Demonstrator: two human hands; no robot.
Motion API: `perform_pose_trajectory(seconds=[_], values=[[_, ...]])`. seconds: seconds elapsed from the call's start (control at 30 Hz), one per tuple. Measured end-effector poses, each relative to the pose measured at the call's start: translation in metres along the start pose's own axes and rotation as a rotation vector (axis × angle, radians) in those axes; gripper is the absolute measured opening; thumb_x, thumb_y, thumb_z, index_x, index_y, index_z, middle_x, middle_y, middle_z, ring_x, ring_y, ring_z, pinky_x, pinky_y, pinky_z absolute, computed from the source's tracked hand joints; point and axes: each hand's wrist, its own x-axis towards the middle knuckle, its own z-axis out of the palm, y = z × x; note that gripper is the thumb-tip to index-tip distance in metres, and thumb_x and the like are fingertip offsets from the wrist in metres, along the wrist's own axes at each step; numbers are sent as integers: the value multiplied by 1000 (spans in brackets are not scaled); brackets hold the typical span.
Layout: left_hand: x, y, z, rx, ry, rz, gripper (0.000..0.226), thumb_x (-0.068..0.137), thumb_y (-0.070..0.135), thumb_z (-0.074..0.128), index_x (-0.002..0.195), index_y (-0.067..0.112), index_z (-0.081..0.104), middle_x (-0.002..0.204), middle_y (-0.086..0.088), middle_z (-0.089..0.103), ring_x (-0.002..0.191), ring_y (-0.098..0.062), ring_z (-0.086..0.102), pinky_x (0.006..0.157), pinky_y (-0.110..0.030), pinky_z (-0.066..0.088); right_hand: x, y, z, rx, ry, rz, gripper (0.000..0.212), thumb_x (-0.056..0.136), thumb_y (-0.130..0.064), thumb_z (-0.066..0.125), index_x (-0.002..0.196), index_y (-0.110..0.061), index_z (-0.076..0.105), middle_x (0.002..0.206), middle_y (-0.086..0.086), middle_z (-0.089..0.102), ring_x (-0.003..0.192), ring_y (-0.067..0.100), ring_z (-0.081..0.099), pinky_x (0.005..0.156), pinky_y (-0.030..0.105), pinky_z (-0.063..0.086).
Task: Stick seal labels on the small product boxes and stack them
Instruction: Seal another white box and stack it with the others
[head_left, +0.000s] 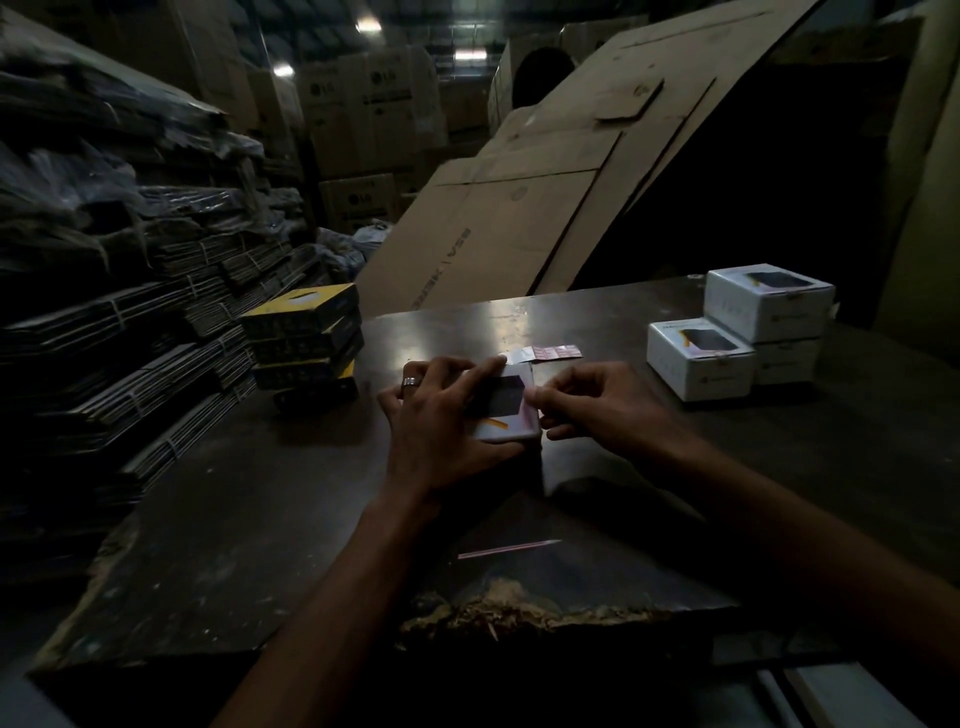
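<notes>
A small white product box (506, 410) with a dark picture on its top sits on the dark table (260, 519) at the centre. My left hand (441, 415) grips it from the left, the forefinger lying across its top. My right hand (592, 405) has its curled fingers at the box's right edge; whether they pinch a label is too dark to see. Just behind the box lies a strip of seal labels (545, 353). At the right, three white boxes stand together: two stacked (769, 306), one in front (698, 358).
A stack of yellow-and-black flat boxes (304, 343) stands at the table's left edge. A thin pink strip (509, 548) lies near me. Bundled flat cartons (130, 312) pile up on the left; big cardboard sheets (545, 197) lean behind the table. The table's near edge is chipped.
</notes>
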Motion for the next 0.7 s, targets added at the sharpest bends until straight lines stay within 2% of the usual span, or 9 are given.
perform_pose_trajectory(seconds=[0.43, 0.53, 0.63, 0.7], values=[[1, 0, 0, -5, -9, 28, 98, 55, 83, 47, 142, 39, 52, 135, 1, 53, 124, -23, 47, 88, -36, 20, -1, 1, 0, -10, 30, -6, 29, 80, -23, 81, 90, 2, 71, 87, 17, 75, 77, 23, 75, 62, 23, 57], [1, 2, 0, -7, 9, 24, 96, 55, 84, 47, 139, 39, 54, 134, 3, 54, 122, -19, 45, 87, -36, 20, -2, -1, -2, 51, 16, 58, 35, 76, -23, 83, 93, 6, 72, 89, 20, 75, 80, 24, 75, 63, 23, 58], [0, 4, -1, -7, 23, 22, 95, 55, 85, 47, 138, 39, 56, 133, 4, 54, 120, -16, 41, 87, -36, 20, 0, -5, -4, 198, -20, 204, 52, 64, -24, 85, 102, 7, 70, 95, 20, 75, 83, 25, 76, 64, 24, 59], [0, 4, -1, -6, 33, 30, 95, 55, 85, 47, 137, 38, 57, 132, 2, 55, 118, -13, 38, 87, -37, 20, 0, -7, -5, 246, -45, 265, 50, 66, -21, 85, 105, 6, 69, 97, 19, 76, 82, 24, 76, 64, 25, 59]])
